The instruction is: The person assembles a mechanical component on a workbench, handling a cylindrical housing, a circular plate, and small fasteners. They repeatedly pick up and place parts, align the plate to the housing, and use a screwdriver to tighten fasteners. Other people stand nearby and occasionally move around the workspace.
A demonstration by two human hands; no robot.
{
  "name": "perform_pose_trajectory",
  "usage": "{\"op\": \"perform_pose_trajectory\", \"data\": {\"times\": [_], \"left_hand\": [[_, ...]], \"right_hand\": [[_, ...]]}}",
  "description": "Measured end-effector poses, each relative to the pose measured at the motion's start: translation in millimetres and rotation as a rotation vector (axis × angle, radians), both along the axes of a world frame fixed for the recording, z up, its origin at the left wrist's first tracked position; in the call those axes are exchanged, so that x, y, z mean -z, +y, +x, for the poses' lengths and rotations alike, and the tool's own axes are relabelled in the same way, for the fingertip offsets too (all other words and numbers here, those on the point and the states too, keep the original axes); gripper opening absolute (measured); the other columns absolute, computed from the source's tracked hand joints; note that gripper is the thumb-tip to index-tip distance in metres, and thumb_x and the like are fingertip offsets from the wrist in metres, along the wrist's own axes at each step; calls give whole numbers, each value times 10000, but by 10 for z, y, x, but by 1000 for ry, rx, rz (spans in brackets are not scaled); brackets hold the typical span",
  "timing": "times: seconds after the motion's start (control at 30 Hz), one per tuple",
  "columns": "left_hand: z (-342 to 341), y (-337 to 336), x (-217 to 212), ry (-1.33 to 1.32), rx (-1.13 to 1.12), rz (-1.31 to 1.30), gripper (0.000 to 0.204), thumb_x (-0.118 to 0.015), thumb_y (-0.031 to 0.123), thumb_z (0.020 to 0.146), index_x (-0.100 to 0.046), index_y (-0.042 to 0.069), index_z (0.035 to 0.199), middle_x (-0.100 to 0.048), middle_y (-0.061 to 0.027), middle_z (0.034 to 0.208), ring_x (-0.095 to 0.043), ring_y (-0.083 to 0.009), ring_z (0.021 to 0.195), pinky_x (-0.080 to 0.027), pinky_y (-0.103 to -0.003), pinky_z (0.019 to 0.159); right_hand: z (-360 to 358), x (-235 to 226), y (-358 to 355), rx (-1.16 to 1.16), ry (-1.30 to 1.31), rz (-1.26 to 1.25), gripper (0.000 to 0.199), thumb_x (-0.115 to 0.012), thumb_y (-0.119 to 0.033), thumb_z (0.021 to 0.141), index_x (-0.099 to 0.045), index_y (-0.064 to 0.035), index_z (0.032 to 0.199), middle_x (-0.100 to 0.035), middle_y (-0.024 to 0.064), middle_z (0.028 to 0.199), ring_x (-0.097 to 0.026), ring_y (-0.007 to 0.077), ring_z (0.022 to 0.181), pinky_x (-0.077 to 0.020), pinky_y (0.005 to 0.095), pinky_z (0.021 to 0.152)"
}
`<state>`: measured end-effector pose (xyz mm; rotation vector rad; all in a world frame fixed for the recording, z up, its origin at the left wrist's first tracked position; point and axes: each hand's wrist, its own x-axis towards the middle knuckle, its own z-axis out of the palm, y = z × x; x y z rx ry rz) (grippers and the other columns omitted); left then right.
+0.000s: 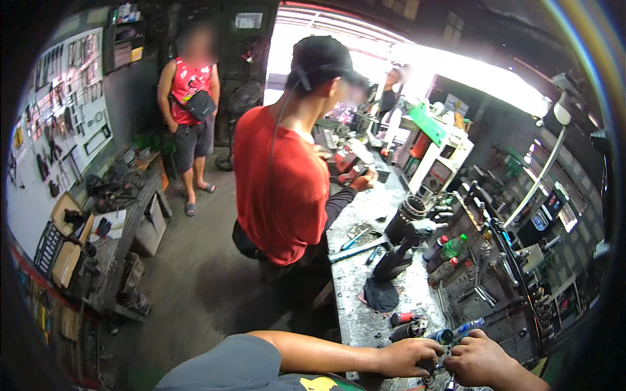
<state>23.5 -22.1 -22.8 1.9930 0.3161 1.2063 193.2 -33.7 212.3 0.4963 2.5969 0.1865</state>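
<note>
Both my hands work close together at the near end of the worn metal-topped workbench. The fingers of my left hand are curled down on a small part that they mostly hide. Beside it, my right hand is closed in a pinch, and what it grips is too covered to name. Just beyond the fingers are a small round blue-rimmed can and a clear blue plastic piece. Left of the can lies a dark cylindrical part, with a red-and-black piece behind it.
Farther up the bench stand a cordless power tool, a black cloth, a hammer and several bottles. A tray of wrenches is at right. A co-worker in red handles a red-and-grey tool; another person stands behind.
</note>
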Motion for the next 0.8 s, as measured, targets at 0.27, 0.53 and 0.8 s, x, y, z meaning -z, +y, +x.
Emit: {"op": "perform_pose_trajectory", "data": {"times": [0.27,0.53,0.8], "left_hand": [[85,-62,41,59,-57,-8,416,-869,151,909,-757,129,1309,-631,-203,1504,-602,-422,1414,-497,-511,1183],[122,-59,-49,129,-108,87,391,-864,129,823,-773,88,1201,-646,-165,1461,-584,-402,1391,-452,-531,1191],[288,595,-429,315,217,387,781,-990,361,566,-738,28,1225,-665,-223,1336,-592,-438,1334,-488,-511,1160]], "right_hand": [[22,-19,-52,-99,8,26,163,-691,-302,911,-774,-178,976,-748,-11,917,-735,208,941,-502,417,903],[-22,-18,-175,-207,-166,47,182,-627,-261,966,-763,-147,1008,-757,5,964,-744,209,997,-502,446,922],[-14,125,-9,-146,-138,-45,156,-670,-294,913,-768,-176,939,-774,-16,873,-763,211,851,-503,438,831]]}}
